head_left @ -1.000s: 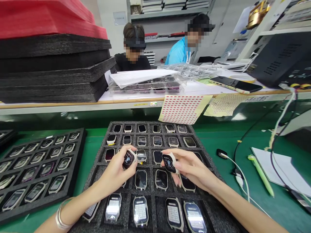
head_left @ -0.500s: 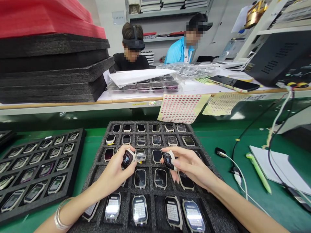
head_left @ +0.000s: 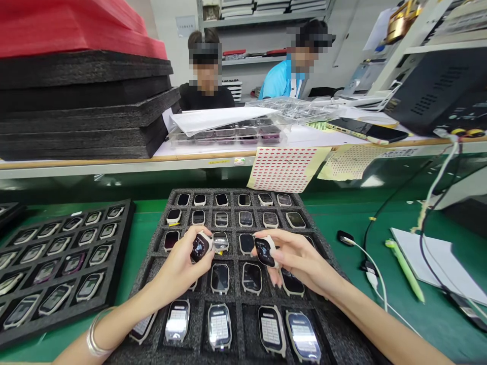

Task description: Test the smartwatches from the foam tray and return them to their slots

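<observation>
My left hand (head_left: pixel 178 268) is closed around a smartwatch body (head_left: pixel 200 246) with a dark screen, held just above the black foam tray (head_left: pixel 160 238). My right hand (head_left: pixel 300 261) pinches a second smartwatch body (head_left: pixel 264 251), its screen tilted towards me. Both hands hover over the tray's middle rows. The tray holds several watch bodies in pockets; those in the nearest row (head_left: pixel 219 324) show lit screens.
A second foam tray (head_left: pixel 122 243) of watches lies at left on the green mat. A charger puck with white cable (head_left: pixel 346 238), a green pen (head_left: pixel 405 271) and papers lie at right. Stacked foam sheets (head_left: pixel 83 106) and two seated people sit beyond the raised shelf.
Both hands and their watches have stayed almost in place; the view has shifted slightly. The person in black across the bench has raised their head.
</observation>
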Motion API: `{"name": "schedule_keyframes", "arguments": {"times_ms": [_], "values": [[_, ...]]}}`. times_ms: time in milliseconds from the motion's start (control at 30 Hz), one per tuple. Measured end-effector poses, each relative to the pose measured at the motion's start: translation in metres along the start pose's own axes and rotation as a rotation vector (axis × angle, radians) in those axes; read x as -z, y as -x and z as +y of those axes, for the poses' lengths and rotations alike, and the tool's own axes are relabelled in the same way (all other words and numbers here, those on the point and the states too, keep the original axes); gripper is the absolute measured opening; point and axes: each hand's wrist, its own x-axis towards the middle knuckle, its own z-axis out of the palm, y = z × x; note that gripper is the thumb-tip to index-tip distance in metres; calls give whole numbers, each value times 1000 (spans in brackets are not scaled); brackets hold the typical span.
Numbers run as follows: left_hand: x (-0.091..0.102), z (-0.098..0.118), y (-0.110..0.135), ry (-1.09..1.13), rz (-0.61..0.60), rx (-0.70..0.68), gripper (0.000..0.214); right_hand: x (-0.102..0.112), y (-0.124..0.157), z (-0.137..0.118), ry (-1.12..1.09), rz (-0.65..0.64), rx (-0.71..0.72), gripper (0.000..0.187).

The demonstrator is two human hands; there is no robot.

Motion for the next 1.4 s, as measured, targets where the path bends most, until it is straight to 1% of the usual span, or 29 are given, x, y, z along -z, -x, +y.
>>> {"name": "schedule_keyframes", "arguments": {"times_ms": [67,133,200,300,400,500,600,700,867,1000,1133,1167,1233,1333,1400], "values": [[-1,-1,-1,19,-5,19,23,1,0,1,-23,-15,-29,33],[-2,-1,-3,117,-29,71,28,2,-1,2,-55,-35,-64,37],[-4,0,-4,308,-81,124,34,4,-2,4,-85,-57,-100,41],[-6,2,-6,602,-157,198,37,5,-5,7,-105,-73,-136,42],[-7,4,-5,784,-174,296,41,4,-5,9,-58,-43,-133,38],[-8,5,-4,890,-187,335,46,1,-4,9,31,10,-114,38],[-9,5,-3,920,-244,340,46,-1,-1,10,55,26,-114,47],[-9,5,-2,908,-301,334,43,-2,1,11,37,27,-103,51],[-8,3,-2,858,-327,326,39,-3,2,12,33,37,-98,51],[-9,1,-1,813,-348,311,40,-3,1,12,50,20,-91,51],[-11,-2,1,755,-355,296,39,-3,3,13,110,67,-82,46],[-11,-2,1,746,-354,292,39,-4,4,13,121,63,-77,45],[-11,-2,2,734,-346,279,39,-7,5,14,130,22,-67,51],[-10,1,2,717,-328,242,39,-12,9,12,164,-38,-65,70],[-9,4,2,698,-318,209,39,-14,16,5,233,-50,-85,72]]}}
